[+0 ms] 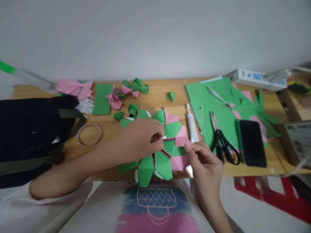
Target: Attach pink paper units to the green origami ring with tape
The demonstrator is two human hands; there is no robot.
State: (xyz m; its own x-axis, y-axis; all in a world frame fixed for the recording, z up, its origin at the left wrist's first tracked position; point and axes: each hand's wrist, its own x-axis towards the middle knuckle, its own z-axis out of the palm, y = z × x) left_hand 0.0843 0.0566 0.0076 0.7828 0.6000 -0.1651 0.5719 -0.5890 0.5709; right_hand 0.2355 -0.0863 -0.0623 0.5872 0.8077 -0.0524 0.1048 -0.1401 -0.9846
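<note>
Likely aligning pink folded-paper petal (181,141) on round green-and-pink paper flower (146,168); pinching tight with right hand (206,163); can't tell hold of curled left hand (145,136). Probably needs pressing next.

The folded paper model (171,129) is made in two colours: most petals are bright green, those at its right edge are light pink, and its small tabs (159,175) are white. The tabletop (155,98) is light brown with a wood grain. On the right, the large sheet (201,94) is green, and the scraps (247,94) are pink. The scissors (220,139) have black handles and grey blades. The phone (252,142) shows a black screen, and the tube (192,126) is white with dark print. The backpack (34,129) is black. The white shirt (155,223) carries blue and pink areas, with a pale crisscross pattern on the blue.
</note>
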